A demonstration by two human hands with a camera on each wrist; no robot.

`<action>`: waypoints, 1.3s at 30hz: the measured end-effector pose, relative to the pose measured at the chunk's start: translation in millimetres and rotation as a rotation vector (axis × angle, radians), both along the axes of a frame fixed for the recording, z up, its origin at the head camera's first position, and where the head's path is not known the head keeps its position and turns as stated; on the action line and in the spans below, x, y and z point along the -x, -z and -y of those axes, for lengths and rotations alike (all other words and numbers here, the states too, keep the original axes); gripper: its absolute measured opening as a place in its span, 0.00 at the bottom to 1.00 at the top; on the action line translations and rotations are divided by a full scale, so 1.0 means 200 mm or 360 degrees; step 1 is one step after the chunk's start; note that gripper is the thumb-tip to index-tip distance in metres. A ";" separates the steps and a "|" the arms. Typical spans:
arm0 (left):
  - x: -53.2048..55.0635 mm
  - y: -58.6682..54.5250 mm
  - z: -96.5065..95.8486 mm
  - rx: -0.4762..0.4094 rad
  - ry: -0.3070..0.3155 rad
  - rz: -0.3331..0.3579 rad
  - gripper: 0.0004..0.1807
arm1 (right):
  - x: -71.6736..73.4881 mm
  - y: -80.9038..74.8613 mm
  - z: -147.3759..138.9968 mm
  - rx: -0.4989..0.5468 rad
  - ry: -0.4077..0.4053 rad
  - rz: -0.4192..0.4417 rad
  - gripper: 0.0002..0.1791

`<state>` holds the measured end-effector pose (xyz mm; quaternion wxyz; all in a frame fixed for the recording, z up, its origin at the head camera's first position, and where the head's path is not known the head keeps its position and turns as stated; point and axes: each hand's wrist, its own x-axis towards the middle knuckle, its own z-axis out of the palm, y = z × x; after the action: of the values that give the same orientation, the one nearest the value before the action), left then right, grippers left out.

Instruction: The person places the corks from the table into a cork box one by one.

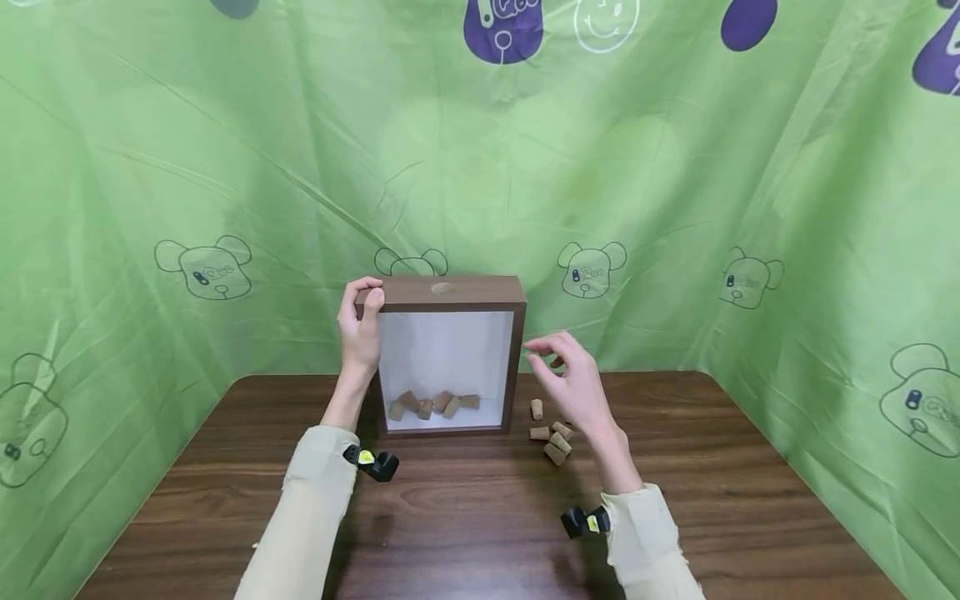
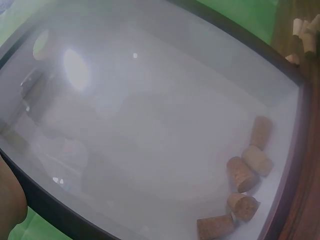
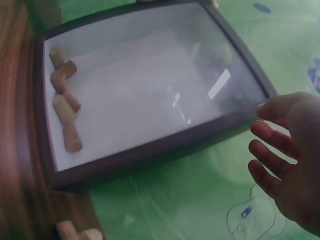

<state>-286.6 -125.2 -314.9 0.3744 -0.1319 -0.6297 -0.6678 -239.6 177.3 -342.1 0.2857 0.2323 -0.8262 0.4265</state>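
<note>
Two cream sleeves (image 1: 311, 492) reach in over the near edge of the dark wood bench (image 1: 465, 533), each with a small black camera strapped at the wrist. Just beyond the right wrist, four loose corks (image 1: 551, 433) lie in a small cluster on the bench, beside the right foot of the box. The right hand (image 1: 573, 379) hovers above them and just right of the frame, its grip empty, fingers spread and lightly bent, touching nothing. Further back stands the shadow box (image 1: 448, 354), upright on the bench near its far edge, a brown wooden frame with a clear front pane and a white back; five corks (image 1: 435, 404) rest on its floor inside. A round hole (image 1: 443, 288) opens in its top edge. The left hand (image 1: 362, 329) grips the top left corner, fingers curled over the rim. Judging by its build, the box is stiff but light and tippy, its pane slick and likely fragile, so the wooden rim is the place to hold. Behind everything hangs a green cloth (image 1: 675, 183) printed with bears.
</note>
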 end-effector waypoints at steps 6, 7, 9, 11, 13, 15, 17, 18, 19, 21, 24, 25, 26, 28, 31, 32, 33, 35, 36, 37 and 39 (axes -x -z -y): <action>0.00 0.00 0.00 0.0002 0.0000 -0.0022 0.16 | 0.01 0.07 -0.06 -0.0022 0.0067 0.0143 0.09; 0.00 -0.01 0.00 -0.0003 0.0001 -0.0022 0.16 | 0.02 0.08 -0.07 -0.0030 0.0076 0.0165 0.09; -0.01 0.00 -0.01 -0.0014 -0.0003 -0.0012 0.16 | 0.02 0.10 -0.08 -0.0050 0.0095 0.0202 0.09; -0.01 -0.01 -0.01 -0.0007 -0.0001 0.0007 0.17 | 0.03 0.12 -0.11 -0.0060 0.0109 0.0237 0.10; -0.01 -0.01 -0.02 0.0001 0.0006 0.0025 0.17 | 0.04 0.15 -0.14 -0.0093 0.0127 0.0269 0.10; -0.01 0.00 -0.02 0.0013 0.0018 0.0041 0.18 | 0.06 0.18 -0.17 -0.0126 0.0141 0.0318 0.09; -0.01 0.00 -0.02 0.0015 0.0023 0.0040 0.18 | 0.08 0.22 -0.21 -0.0163 0.0155 0.0374 0.08; -0.01 0.00 -0.02 0.0014 0.0022 0.0032 0.18 | 0.09 0.24 -0.22 -0.0181 0.0160 0.0406 0.08; -0.01 0.01 -0.02 0.0012 0.0019 0.0021 0.18 | 0.10 0.26 -0.24 -0.0190 0.0162 0.0438 0.08; 0.00 0.01 -0.02 0.0011 0.0005 -0.0003 0.19 | 0.12 0.30 -0.27 -0.0212 0.0161 0.0484 0.08; 0.00 0.00 -0.01 0.0010 -0.0007 -0.0018 0.20 | 0.16 0.35 -0.31 -0.0225 0.0165 0.0543 0.08; 0.00 0.00 -0.01 0.0008 -0.0007 -0.0013 0.20 | 0.17 0.37 -0.33 -0.0227 0.0169 0.0557 0.08; 0.00 0.00 -0.01 0.0007 -0.0008 -0.0007 0.19 | 0.17 0.39 -0.34 -0.0234 0.0176 0.0567 0.08; 0.00 0.00 -0.01 0.0007 -0.0003 0.0006 0.18 | 0.19 0.42 -0.37 -0.0245 0.0193 0.0585 0.08; 0.01 -0.01 -0.01 0.0000 0.0003 0.0010 0.16 | 0.21 0.47 -0.41 -0.0237 0.0211 0.0602 0.09; 0.01 -0.01 -0.01 -0.0003 0.0004 0.0006 0.16 | 0.21 0.48 -0.42 -0.0239 0.0214 0.0609 0.09; 0.01 -0.01 0.00 -0.0005 0.0003 0.0002 0.16 | 0.22 0.50 -0.43 -0.0244 0.0216 0.0617 0.09; 0.01 -0.01 0.00 -0.0006 -0.0001 0.0000 0.17 | 0.22 0.52 -0.44 -0.0233 0.0221 0.0643 0.09; 0.01 -0.01 0.00 -0.0008 -0.0003 0.0006 0.17 | 0.22 0.53 -0.45 -0.0227 0.0222 0.0650 0.10; 0.01 -0.01 0.00 -0.0006 -0.0005 0.0014 0.18 | 0.22 0.55 -0.45 -0.0224 0.0224 0.0661 0.10; 0.00 0.00 0.00 0.0002 0.0000 0.0033 0.18 | 0.22 0.57 -0.46 -0.0227 0.0223 0.0681 0.10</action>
<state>-287.2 -124.2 -314.0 0.3677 -0.1253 -0.6339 -0.6688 -284.0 269.5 -456.6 0.1159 0.0984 -0.9101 0.3856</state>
